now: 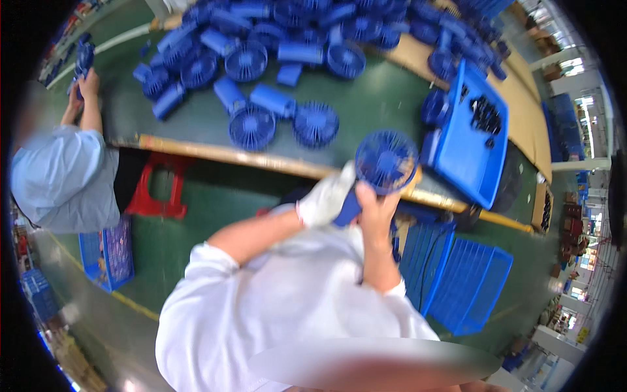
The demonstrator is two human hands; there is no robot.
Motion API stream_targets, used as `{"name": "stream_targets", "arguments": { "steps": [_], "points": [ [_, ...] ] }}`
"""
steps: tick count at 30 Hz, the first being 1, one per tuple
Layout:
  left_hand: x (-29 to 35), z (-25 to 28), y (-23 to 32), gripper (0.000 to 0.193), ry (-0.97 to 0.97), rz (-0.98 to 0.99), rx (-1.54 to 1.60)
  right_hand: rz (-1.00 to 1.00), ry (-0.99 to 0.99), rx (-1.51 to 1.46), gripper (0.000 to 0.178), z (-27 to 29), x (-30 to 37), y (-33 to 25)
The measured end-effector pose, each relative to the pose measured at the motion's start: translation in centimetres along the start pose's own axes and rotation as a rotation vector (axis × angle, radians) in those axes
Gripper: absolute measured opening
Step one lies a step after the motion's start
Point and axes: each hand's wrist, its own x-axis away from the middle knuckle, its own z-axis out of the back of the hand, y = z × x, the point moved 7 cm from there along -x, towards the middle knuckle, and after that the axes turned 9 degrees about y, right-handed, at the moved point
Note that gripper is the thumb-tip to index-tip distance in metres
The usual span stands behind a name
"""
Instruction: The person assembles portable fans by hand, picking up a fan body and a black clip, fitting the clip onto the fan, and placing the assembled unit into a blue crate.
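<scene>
A blue handheld fan (pixel 386 160) with a round ribbed cage is held up in front of me, at the table's near edge. My left hand (pixel 328 198), in a white glove, is closed around its handle below the cage. My bare right hand (pixel 375 208) grips the fan where the handle meets the cage, its thumb against the lower rim. Part of the blue handle shows between the two hands. Nearest on the table lie two similar fans, one (pixel 252 127) beside the other (pixel 316 124), cages toward me.
Many blue fans (pixel 246 61) are heaped across the table's far side. At right, a blue tray (pixel 467 160) holds small black parts (pixel 484 116). Blue crates (pixel 473 281) stand below right. On the left are a red stool (pixel 176 196), a crate (pixel 121 255) and a co-worker (pixel 62 176) holding a fan.
</scene>
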Motion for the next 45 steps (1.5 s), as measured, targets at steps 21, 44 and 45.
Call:
{"name": "stream_targets", "arguments": {
  "steps": [21,44,45],
  "points": [
    [0.4,6.7,10.6,0.026,0.524,-0.812,-0.831,0.558,0.218,0.796,0.026,3.1,-7.1,-7.7],
    [-4.5,2.2,10.4,0.053,0.203,-0.980,-1.316,0.768,0.520,1.418,0.025,15.1,-22.7,-12.3],
    [-4.9,2.0,10.6,0.051,0.220,-0.979,-1.340,0.756,0.523,1.481,0.025,16.3,-24.2,-12.2]
  ]
}}
